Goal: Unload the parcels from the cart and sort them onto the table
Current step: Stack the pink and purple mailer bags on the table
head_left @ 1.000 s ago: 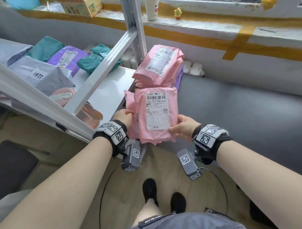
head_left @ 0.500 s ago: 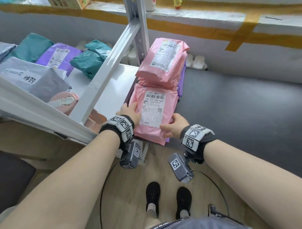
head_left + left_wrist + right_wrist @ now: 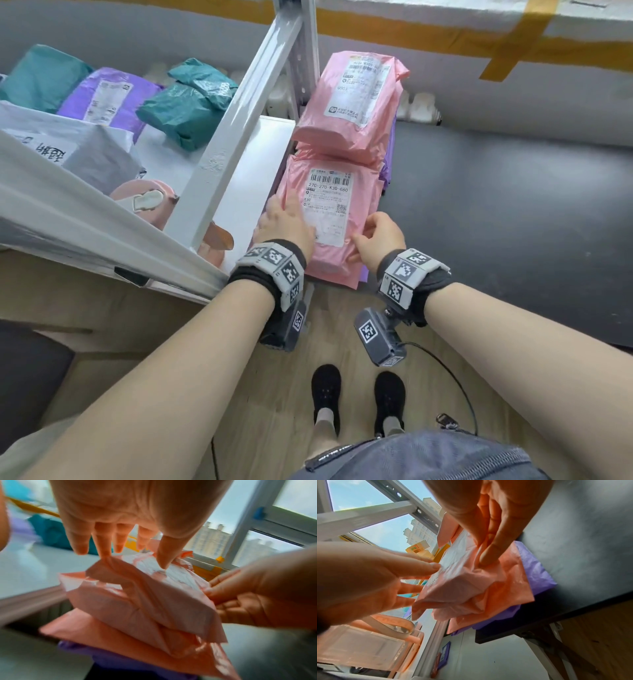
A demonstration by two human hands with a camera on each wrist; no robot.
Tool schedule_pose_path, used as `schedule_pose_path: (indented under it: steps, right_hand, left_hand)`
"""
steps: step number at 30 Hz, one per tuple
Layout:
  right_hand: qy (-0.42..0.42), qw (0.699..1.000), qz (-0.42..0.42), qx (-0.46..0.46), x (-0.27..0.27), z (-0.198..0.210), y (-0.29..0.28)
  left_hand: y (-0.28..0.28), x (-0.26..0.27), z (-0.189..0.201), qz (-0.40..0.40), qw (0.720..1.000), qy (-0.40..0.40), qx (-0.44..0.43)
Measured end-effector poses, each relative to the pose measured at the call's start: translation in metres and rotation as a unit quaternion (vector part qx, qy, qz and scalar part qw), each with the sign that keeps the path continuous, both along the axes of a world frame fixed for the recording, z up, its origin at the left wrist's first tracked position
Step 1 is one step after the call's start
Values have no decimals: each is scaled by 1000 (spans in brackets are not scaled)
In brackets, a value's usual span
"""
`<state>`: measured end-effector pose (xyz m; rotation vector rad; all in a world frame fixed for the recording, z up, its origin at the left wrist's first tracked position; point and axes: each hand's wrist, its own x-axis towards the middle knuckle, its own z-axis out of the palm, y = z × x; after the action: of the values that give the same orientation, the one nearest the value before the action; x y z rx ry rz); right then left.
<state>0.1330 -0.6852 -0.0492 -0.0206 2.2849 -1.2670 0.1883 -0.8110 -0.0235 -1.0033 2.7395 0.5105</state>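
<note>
A pink parcel [image 3: 329,205] with a white label lies on a stack at the dark table's [image 3: 513,212] left edge, over another pink parcel [image 3: 130,632] and a purple one [image 3: 537,572]. My left hand [image 3: 287,219] rests on its near left part with straight fingers [image 3: 104,547] touching the top. At its right edge, my right hand [image 3: 380,236] pinches the film between thumb [image 3: 489,554] and fingers. A second labelled pink parcel [image 3: 356,99] leans on the stack behind it.
The white cart [image 3: 239,113] stands left of the table, its slanted frame bars close to my left wrist. On its shelf lie teal [image 3: 188,106], purple [image 3: 106,99] and grey [image 3: 85,150] parcels and a pink tape dispenser [image 3: 144,198]. The table's right part is bare dark surface.
The labelled pink parcel came down from in front of me onto the stack. My left hand let go of its left edge and now lies flat on top; the right still holds the edge.
</note>
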Motion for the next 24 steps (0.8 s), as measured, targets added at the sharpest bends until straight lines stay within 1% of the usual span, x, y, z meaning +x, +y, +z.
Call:
schedule_pose_path:
  steps: [2, 3, 4, 6, 8, 9, 10, 11, 13, 17, 21, 24]
  right_hand:
    - [15, 1000, -9, 17, -1, -1, 0]
    - [28, 999, -6, 35, -2, -1, 2]
    - [50, 997, 7, 61, -2, 0, 4]
    - [129, 982, 70, 116, -1, 4, 7]
    - [205, 948, 172, 175, 2, 7, 7]
    - [221, 929, 222, 199, 2, 5, 6]
    - [215, 915, 261, 219, 2, 2, 5]
    - [198, 908, 286, 234, 2, -1, 4]
    - [172, 904, 303, 246, 2, -9, 3]
    - [151, 915, 292, 233, 1, -14, -1]
    - [146, 924, 279, 216, 1, -6, 2]
    - [155, 929, 266, 203, 3, 5, 6]
  left_hand:
    - [5, 4, 0, -102, 992, 5, -76]
    - [6, 5, -2, -141, 985, 7, -97]
    - [6, 5, -6, -159, 982, 5, -101]
    - [5, 3, -12, -152, 986, -3, -68]
    - [5, 1, -16, -152, 987, -15, -41]
    - [6, 0, -18, -158, 986, -24, -39]
    - [6, -1, -19, -162, 985, -36, -38]
    - [7, -2, -20, -163, 985, -52, -34]
    - [8, -4, -22, -159, 984, -82, -21]
    - [7, -8, -22, -162, 981, -102, -20]
    - [6, -7, -17, -161, 982, -96, -9]
    - [6, -3, -13, -163, 984, -65, -14]
